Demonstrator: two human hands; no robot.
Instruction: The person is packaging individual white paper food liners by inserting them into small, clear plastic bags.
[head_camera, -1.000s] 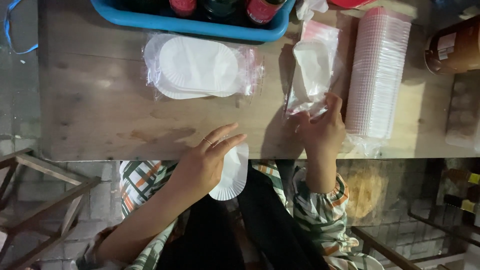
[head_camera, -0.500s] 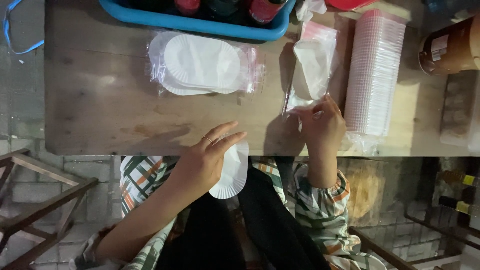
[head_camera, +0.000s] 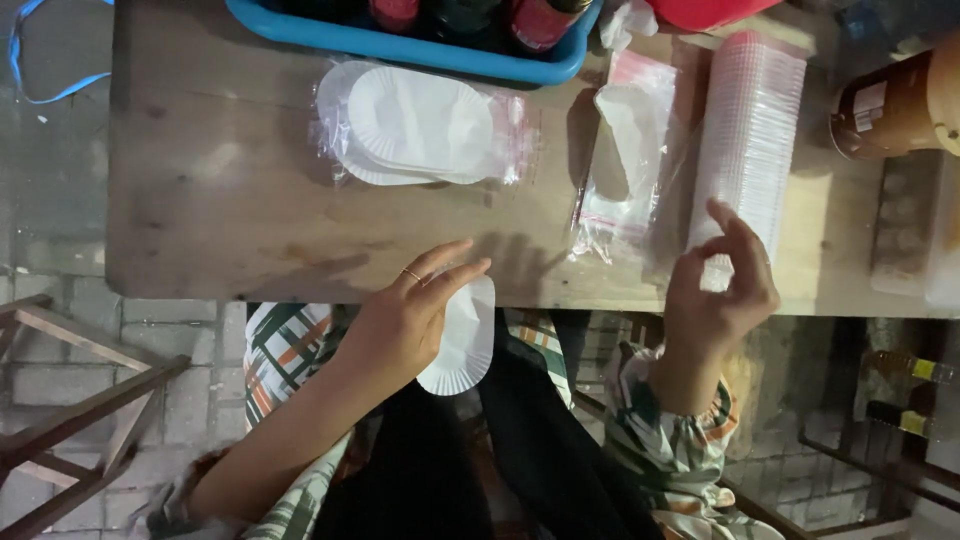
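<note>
White paper tray sits in the left hand, grip closed on it, fingers flat across its top, right at the near edge of the wooden surface. The right hand hovers with fingers curled at the near end of the clear cup stack, grasping nothing I can make out. Between them lies an opened plastic bag. Farther back, a bagged pile of trays and a blue bin.

Left hand: palm down, fingers extended, ring on one finger. Right hand: raised, fingers curled, thumb and forefinger nearly pinched.
</note>
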